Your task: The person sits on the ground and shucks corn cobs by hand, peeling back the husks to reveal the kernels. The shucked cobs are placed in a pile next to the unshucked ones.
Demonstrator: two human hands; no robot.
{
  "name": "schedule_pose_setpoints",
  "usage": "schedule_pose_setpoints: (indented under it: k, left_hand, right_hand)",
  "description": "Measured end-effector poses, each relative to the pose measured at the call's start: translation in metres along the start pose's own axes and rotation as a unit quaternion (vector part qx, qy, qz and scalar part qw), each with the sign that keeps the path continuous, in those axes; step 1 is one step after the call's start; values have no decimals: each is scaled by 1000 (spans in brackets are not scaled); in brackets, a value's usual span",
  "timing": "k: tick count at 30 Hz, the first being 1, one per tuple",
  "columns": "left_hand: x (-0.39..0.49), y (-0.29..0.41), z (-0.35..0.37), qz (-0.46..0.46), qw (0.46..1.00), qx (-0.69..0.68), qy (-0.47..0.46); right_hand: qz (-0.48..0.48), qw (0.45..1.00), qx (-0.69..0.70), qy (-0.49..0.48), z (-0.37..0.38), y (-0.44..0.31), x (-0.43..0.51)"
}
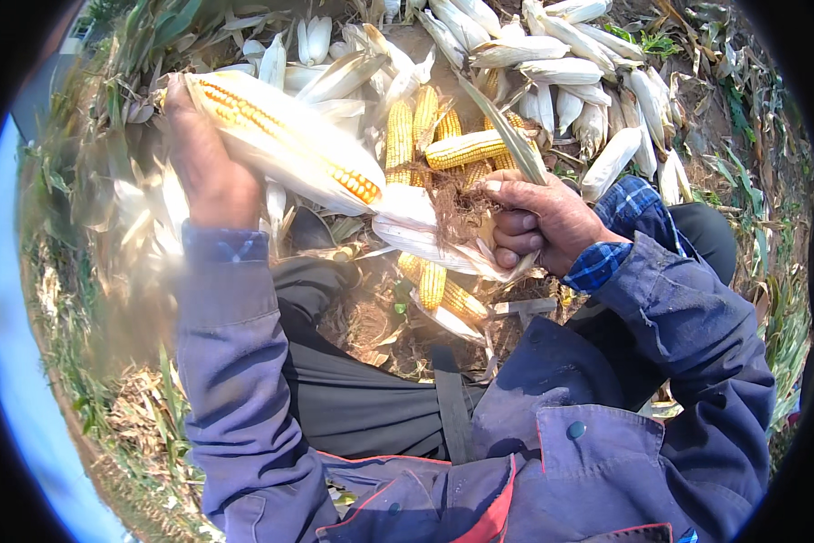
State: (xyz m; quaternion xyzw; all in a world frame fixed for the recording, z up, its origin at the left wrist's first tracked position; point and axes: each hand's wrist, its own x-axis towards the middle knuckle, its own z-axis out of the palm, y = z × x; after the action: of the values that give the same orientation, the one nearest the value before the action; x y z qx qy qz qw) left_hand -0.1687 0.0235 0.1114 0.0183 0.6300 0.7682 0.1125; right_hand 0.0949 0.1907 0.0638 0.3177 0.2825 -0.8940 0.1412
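Note:
My left hand (210, 163) is wrapped around one end of a large corn ear (356, 183), at upper left. Pale husk still covers much of this ear, and orange-yellow kernels show along two exposed strips. The fingers of my right hand (549, 217) are closed on the tip of a peeled-back husk (414, 231), which stretches from the ear's other end. Brown corn silk (458, 210) hangs beside my right thumb. A long dry leaf (509, 132) slants up from my right hand. Just beyond lies a pile of bare yellow corn ears (399, 136), partly covered by the husk and silk.
Many ears in pale husks (563, 71) lie heaped at the far side and right. Several bare ears (434, 282) rest on the soil between my legs (359, 394). Dry stalks and leaves (74, 271) line the left.

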Motion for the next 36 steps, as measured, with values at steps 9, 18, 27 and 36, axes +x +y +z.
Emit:
schedule_pose_setpoints:
  k: [9,18,27,36]
  left_hand:
    - [-57,-21,50,122,973,12,-193]
    - [-78,-44,59,39,956,52,-287]
    - [-91,-37,69,64,975,62,-206]
    - [-80,-47,57,-212,911,-184,-301]
  right_hand:
    - [-334,822,-456,64,13,-39,15]
    - [-420,843,-325,82,46,5,33]
    - [-304,944,-103,78,49,-5,17]
    - [-185,980,70,-19,41,-14,17]
